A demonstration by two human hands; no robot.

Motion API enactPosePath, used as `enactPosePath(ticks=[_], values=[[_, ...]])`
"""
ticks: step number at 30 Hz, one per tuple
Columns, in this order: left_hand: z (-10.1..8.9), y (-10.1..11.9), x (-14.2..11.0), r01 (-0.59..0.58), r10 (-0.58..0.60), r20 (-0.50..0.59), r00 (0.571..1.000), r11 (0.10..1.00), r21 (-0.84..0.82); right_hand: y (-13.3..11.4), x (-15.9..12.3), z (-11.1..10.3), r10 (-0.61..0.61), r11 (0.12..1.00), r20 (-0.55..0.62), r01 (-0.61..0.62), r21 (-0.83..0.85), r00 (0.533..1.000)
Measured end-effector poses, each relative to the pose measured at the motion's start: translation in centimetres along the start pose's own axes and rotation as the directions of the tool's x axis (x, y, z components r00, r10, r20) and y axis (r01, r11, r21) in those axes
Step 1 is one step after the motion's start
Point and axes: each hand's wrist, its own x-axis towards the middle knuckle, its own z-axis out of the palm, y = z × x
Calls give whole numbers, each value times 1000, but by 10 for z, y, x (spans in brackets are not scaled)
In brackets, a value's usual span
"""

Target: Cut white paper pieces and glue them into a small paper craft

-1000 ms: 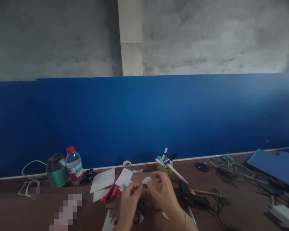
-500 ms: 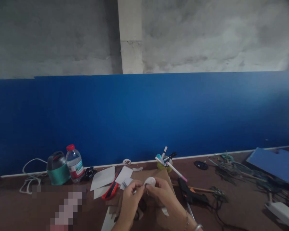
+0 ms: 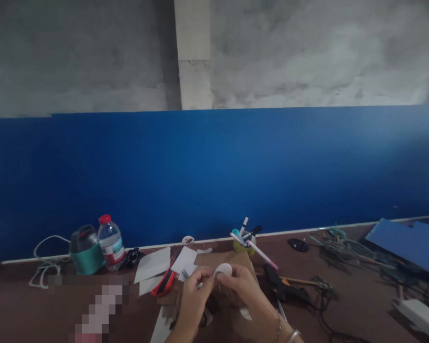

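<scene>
Between my two hands, above a brown cardboard sheet [image 3: 244,261], is a small round white piece [image 3: 223,269], probably paper. My left hand [image 3: 196,295] pinches its left edge with thumb and fingertips. From the other side my right hand [image 3: 241,288], with a bracelet and a bangle at the wrist, grips it closed, thumb on the near face. A thin dark line shows by the right thumb; I cannot make out what it is. Left of my hands lie a red box cutter [image 3: 163,284] and white paper pieces [image 3: 152,265]. Dark handles below are partly hidden.
A cup of markers [image 3: 245,245] stands behind my hands, a pink-tipped marker leaning out. To the right lie a black glue gun [image 3: 280,286], tangled wires [image 3: 357,252], a blue board [image 3: 411,243] and a white power strip [image 3: 423,319]. A water bottle [image 3: 111,245] and a green container [image 3: 86,257] stand left.
Almost nothing differs. The white round piece has tilted and shifted very slightly to the right between my fingers; both hands keep their grip.
</scene>
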Motion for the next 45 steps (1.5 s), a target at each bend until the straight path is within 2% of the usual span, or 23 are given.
enactPosePath(ticks=[3, 8, 13, 22, 31, 35, 38, 41, 45], values=[[0, 0, 0, 14, -14, -3, 1000, 1000, -9, 4, 2, -2, -12, 1000, 57, 12, 4, 998], [1, -3, 1, 5, -5, 9, 1000, 1000, -22, 10, 7, -4, -26, 999, 32, 27, -33, 999], [1, -2, 0, -2, 3, 7, 1000, 999, -34, 3, 4, -3, -9, 1000, 49, 11, -25, 999], [2, 2, -2, -4, 5, 46, 999, 1000, -12, 4, 3, -2, -25, 999, -83, 21, -43, 996], [1, -7, 1, 2, -1, 26, 1000, 1000, -25, 9, 6, -3, 3, 1000, 40, -3, -2, 999], [1, -12, 2, 2, -1, 28, 1000, 999, -45, 10, 6, -3, -1, 1000, 54, 1, 5, 999], [1, -15, 2, 44, -41, 50, 998, 997, -70, 12, 6, -4, -4, 1000, 66, 6, -29, 998], [2, -13, 1, 87, -85, 47, 995, 996, -32, 15, 7, -3, -14, 998, 79, 18, -52, 997], [2, -8, 0, 49, -50, 28, 998, 998, 32, 16, 6, -2, 0, 997, 117, 10, -80, 993]])
